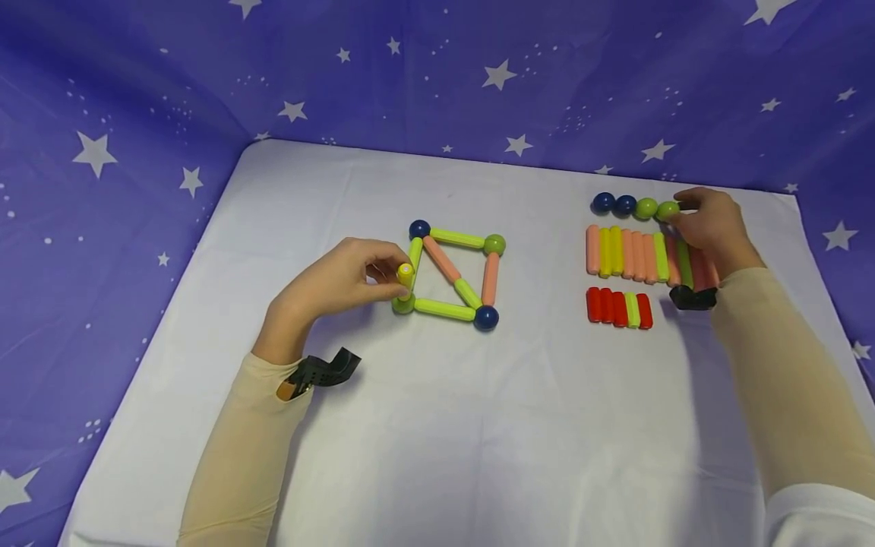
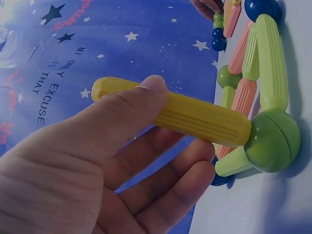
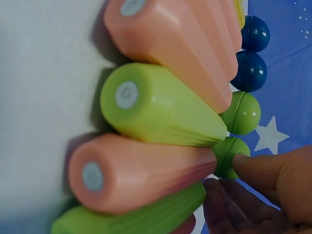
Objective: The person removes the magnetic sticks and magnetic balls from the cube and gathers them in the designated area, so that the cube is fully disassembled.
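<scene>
My left hand (image 1: 345, 277) pinches a yellow magnetic rod (image 2: 204, 119) between thumb and fingers. The rod stands up from a green ball (image 2: 274, 141), its lower end touching the ball. That ball is the near left corner of a flat four-sided frame of yellow-green rods (image 1: 444, 309) and a pink rod (image 1: 490, 279). Blue balls (image 1: 486, 317) and another green ball (image 1: 494, 245) form the other corners; a diagonal of a pink and a yellow-green rod crosses it. At the far right, my right hand (image 1: 711, 224) holds the end green ball (image 3: 230, 157) of a row between thumb and fingers.
Two blue balls (image 1: 614, 204) and another green ball (image 1: 645, 208) continue that row. Below it lie several long rods (image 1: 639, 257) side by side, partly under my right hand. Nearer is a row of short red and yellow-green rods (image 1: 618, 308). A starry purple cloth (image 1: 437, 83) borders the white table (image 1: 437, 441).
</scene>
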Demonstrator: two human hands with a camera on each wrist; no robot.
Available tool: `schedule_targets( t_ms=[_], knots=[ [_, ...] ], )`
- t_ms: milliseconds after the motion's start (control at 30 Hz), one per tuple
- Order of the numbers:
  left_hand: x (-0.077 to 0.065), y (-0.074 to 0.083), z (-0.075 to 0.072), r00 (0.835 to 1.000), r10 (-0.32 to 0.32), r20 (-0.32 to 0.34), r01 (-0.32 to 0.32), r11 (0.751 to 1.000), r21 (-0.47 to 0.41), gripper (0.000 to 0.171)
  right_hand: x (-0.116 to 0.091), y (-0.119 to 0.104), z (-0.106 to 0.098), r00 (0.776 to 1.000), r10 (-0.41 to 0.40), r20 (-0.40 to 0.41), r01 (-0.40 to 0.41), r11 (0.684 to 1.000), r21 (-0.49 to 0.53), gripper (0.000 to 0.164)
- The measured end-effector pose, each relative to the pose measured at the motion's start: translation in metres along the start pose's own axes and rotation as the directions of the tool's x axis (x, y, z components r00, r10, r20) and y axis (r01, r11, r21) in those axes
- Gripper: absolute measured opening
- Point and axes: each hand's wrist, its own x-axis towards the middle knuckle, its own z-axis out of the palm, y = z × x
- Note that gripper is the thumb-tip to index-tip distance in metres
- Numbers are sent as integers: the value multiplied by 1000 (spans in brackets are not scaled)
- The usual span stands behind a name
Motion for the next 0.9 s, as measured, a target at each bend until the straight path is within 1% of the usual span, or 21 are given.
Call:
schedule_targets(
  t_ms=[200,267,333,433,467,567,600,633,700,733,800,833,900],
  knots=[
    [3,0,0,999,7,36,-8,1000,20,20,-7,5,-6,1000,-24,-15,24,1000,5,58],
    [3,0,0,999,11,40,-12,1000,17,20,-11,4,-8,998,-52,-31,52,999,-6,59],
    [3,0,0,999,11,40,-12,1000,15,20,-17,1,-10,993,-101,-63,99,995,-31,59],
    [3,-1,0,999,6,44,-6,1000,7,19,-32,-13,-10,978,-181,-102,174,982,-72,59],
    [3,-1,0,999,2,46,-2,1000,9,18,-38,-20,-9,969,-217,-119,208,975,-83,58],
    [2,-3,1,998,-7,55,6,1000,20,16,-60,-51,-2,939,-316,-134,305,948,-96,56],
    [2,-4,2,998,-8,56,6,1000,24,16,-69,-62,2,924,-359,-135,348,933,-95,55],
    [2,-5,2,998,-8,57,6,1000,27,15,-77,-74,7,900,-413,-143,404,910,-90,53],
    [3,-6,3,998,-3,57,2,1000,20,15,-96,-98,17,843,-517,-145,511,856,-79,48],
    [3,-7,4,998,0,56,-1,1000,13,16,-106,-110,22,812,-567,-135,563,823,-73,45],
    [3,-8,6,998,6,56,-6,1000,-8,17,-126,-133,35,734,-671,-103,669,741,-62,38],
    [3,-8,7,998,8,58,-7,1000,-22,17,-137,-143,42,692,-718,-80,717,696,-50,36],
    [4,-8,9,998,11,65,-8,999,-44,18,-158,-164,55,605,-797,-6,796,604,-34,33]
  ],
)
